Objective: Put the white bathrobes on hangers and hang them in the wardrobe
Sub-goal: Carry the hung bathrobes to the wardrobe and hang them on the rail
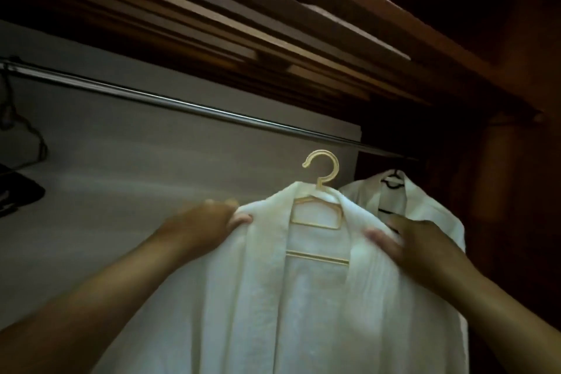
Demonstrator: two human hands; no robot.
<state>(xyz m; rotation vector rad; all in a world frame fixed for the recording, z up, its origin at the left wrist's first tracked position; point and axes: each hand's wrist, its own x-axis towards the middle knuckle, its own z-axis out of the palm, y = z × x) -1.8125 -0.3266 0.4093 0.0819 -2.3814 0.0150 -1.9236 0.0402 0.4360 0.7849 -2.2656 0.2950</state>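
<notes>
A white bathrobe (312, 297) is draped over a pale yellow plastic hanger (322, 179). I hold it up in front of me, below the metal wardrobe rail (188, 106). The hanger's hook is free and sits a little under the rail. My left hand (221, 218) grips the robe's left shoulder. My right hand (409, 243) grips its right shoulder. Behind it to the right, a second white bathrobe (425, 206) hangs from the rail on a black hanger (393, 182).
Dark wooden wardrobe top and door frame (364, 39) close in above and to the right. At the far left of the rail hang dark empty hangers (18, 124). The light back wall (136, 176) of the wardrobe lies behind a long bare stretch of rail.
</notes>
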